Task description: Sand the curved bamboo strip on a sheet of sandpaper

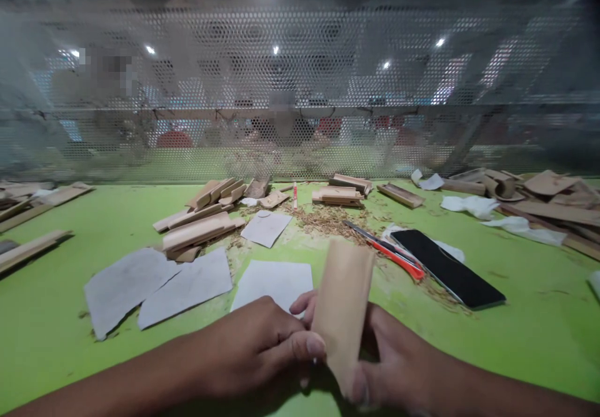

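A pale tan, slightly curved bamboo piece (344,304) stands nearly upright between my hands, just above the green table. My left hand (281,342) grips its left edge, thumb in front and fingers behind. On its lower right side, my right hand (389,361) is closed around it, the thumb near the bottom end; part of these fingers is hidden behind the piece. Beyond my left hand lies a white paper sheet (276,279). A red-orange utility knife (398,257) and a black phone (445,267) rest on the table past my right hand.
Stacked bamboo pieces (199,229) and torn paper sheets (126,282) lie to the left. Shavings (323,220) are scattered mid-table, beside a small red-and-white tube (295,196). More pieces (553,198) pile up at right. A perforated metal screen (281,92) closes the back.
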Demonstrator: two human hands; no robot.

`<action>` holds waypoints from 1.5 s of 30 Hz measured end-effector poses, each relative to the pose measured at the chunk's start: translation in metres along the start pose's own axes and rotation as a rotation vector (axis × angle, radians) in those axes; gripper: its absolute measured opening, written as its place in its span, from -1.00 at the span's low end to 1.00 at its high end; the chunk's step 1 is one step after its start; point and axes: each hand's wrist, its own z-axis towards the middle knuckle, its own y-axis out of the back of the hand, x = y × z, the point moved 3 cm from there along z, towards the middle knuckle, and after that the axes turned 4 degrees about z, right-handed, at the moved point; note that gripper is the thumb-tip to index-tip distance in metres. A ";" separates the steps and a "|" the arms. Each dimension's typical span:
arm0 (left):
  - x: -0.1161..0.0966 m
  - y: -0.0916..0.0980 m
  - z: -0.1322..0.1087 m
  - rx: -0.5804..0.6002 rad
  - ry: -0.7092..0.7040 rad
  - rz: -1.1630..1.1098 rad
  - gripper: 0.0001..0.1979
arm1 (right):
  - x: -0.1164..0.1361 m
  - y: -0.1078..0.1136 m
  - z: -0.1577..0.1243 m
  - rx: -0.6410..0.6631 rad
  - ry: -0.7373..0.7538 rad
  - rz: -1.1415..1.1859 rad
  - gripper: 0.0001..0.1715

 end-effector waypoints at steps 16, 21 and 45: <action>0.033 0.065 -0.004 -0.311 0.060 0.511 -0.75 | 0.006 0.035 0.006 -0.327 -0.060 -0.254 -0.32; 0.034 0.059 -0.011 -0.079 0.016 0.459 -0.37 | 0.023 0.033 0.004 -0.278 0.020 -0.565 -0.28; 0.033 0.047 0.003 -0.229 0.201 0.487 -0.15 | 0.044 0.070 0.029 -0.343 -0.103 -1.622 -0.16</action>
